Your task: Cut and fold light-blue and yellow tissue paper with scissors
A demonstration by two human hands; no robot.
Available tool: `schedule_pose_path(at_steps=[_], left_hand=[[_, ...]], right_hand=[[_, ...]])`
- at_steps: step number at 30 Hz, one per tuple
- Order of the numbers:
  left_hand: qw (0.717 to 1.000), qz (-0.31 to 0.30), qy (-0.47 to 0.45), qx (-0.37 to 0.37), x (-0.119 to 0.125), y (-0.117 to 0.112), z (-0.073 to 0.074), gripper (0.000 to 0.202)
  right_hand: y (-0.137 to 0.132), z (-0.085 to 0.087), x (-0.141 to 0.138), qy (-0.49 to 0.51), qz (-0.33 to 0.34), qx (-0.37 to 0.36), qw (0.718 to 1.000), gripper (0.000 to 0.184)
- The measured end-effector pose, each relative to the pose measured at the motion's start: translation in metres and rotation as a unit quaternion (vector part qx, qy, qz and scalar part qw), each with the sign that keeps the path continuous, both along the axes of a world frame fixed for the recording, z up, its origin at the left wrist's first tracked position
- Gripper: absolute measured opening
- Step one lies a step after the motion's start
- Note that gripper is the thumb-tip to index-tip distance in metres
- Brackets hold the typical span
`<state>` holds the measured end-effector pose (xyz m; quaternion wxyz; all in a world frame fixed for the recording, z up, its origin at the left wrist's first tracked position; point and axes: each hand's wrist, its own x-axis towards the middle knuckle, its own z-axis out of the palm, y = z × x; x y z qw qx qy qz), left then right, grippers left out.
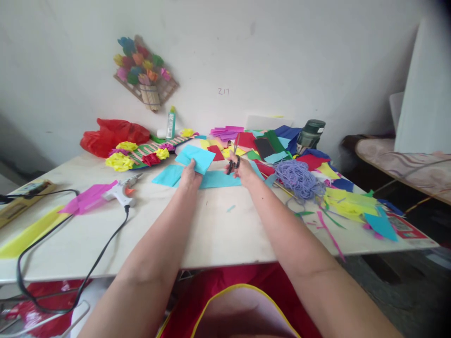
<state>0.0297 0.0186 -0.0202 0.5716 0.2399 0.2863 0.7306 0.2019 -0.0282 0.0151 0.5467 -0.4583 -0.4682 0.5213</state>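
Observation:
Between the thumb and fingers of my left hand [190,177] is a piece of light blue paper [196,158], lifted above the table. My right hand [243,168] is closed around the black handles of a pair of scissors [235,152], whose blades point up and away. The scissors are apart from the held paper, to its right. Under and beside both hands, a larger strip of light blue paper [221,179] lies on the table, partly covered by them. A tiny blue scrap [230,208] rests nearer to me.
On the left, a glue gun [121,192] with a black cord lies by pink paper [89,197] and a power strip [26,202]. Purple yarn [298,178], coloured paper scraps and a dark bottle [312,134] are right. A red bag [112,136] and glue bottle [171,123] stand behind.

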Motion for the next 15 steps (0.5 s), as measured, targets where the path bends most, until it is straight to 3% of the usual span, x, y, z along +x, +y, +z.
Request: schedule_pose_path(at_steps=[10, 13, 15], left_hand=[[0.992, 0.105, 0.058, -0.028, 0.012, -0.010, 0.018, 0.024], [0.990, 0.084, 0.106, -0.031, 0.013, -0.011, 0.018, 0.029], [0.991, -0.011, 0.134, -0.023, 0.012, -0.008, 0.017, 0.031]], right_hand=[[-0.021, -0.010, -0.046, -0.053, 0.085, -0.010, 0.995, 0.052], [-0.025, -0.010, -0.051, -0.056, 0.102, -0.008, 0.993, 0.052], [-0.027, -0.011, -0.053, -0.061, 0.110, -0.001, 0.992, 0.051]])
